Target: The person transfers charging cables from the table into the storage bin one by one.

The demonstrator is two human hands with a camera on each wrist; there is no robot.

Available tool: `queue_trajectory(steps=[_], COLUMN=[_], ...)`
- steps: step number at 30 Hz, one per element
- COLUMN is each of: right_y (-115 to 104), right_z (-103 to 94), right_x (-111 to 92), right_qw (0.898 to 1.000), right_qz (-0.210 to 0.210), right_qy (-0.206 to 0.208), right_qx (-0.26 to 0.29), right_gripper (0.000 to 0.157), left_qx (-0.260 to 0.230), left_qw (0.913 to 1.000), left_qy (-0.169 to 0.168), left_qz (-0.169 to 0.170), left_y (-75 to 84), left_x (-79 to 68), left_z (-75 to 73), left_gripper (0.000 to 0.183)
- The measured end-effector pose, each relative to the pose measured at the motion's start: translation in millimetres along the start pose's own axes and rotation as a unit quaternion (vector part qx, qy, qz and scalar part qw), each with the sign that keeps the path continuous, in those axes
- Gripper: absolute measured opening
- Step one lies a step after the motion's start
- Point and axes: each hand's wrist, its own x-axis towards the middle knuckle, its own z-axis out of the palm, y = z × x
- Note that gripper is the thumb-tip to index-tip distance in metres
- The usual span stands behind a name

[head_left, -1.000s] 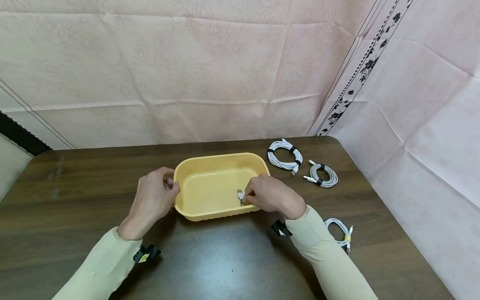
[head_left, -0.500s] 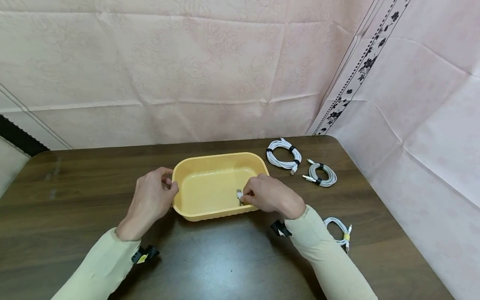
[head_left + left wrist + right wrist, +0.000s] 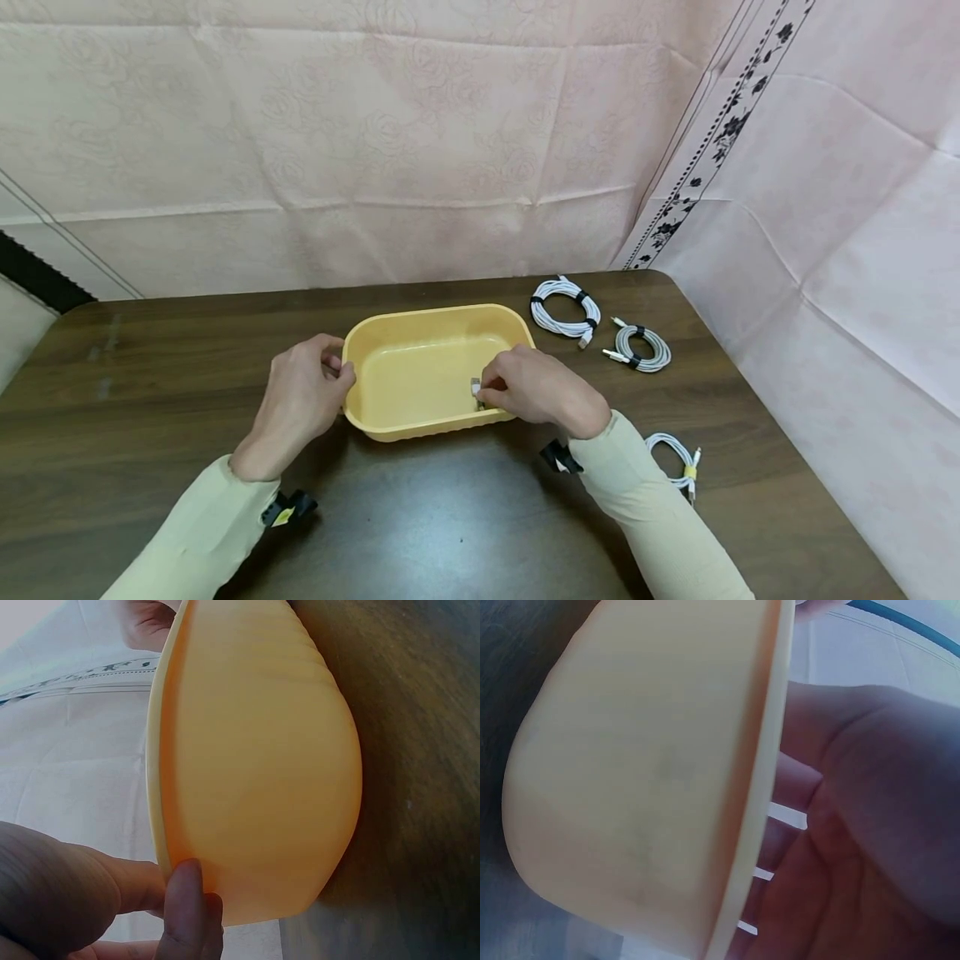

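A shallow yellow plastic basket (image 3: pixel 412 432) stands on the dark wood table in the head view. My left hand (image 3: pixel 303 387) pinches its left rim, with fingers on the outer wall, as the left wrist view also shows. Over the basket's right end, my right hand (image 3: pixel 542 388) reaches inside and pinches a USB cable (image 3: pixel 476 387). Only a metal plug and a bit of its white housing show beside the fingertips; the hand hides the rest. In the right wrist view, the basket wall (image 3: pixel 637 765) covers those fingertips.
To the right of the basket lie a white cable coil (image 3: pixel 564 307) with black ties, a smaller grey-white coil (image 3: pixel 642 348), and a white coil with a yellow tie (image 3: pixel 678 458) beside the right sleeve. A pale patterned cloth (image 3: pixel 375 150) hangs behind the table.
Both hands keep their places at the basket, the right still pinching the cable. Only a slight shift of the whole head view shows.
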Motion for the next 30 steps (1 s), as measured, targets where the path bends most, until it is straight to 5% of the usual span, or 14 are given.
queue_trajectory(steps=[13, 30], right_y=[0, 3], right_z=[0.5, -4.4], right_x=[1, -11], right_qw=[0.999, 0.997], right_qz=[0.003, -0.014], right_qy=[0.029, 0.078], right_qx=[0.018, -0.012], right_gripper=[0.010, 0.027], left_qx=[0.004, 0.006], left_qw=[0.9999, 0.9999], left_qy=[-0.007, -0.008], left_qz=[-0.011, -0.008], left_y=[-0.1, 0.1], left_x=[0.1, 0.0], left_z=[0.4, 0.3], left_gripper=[0.039, 0.040])
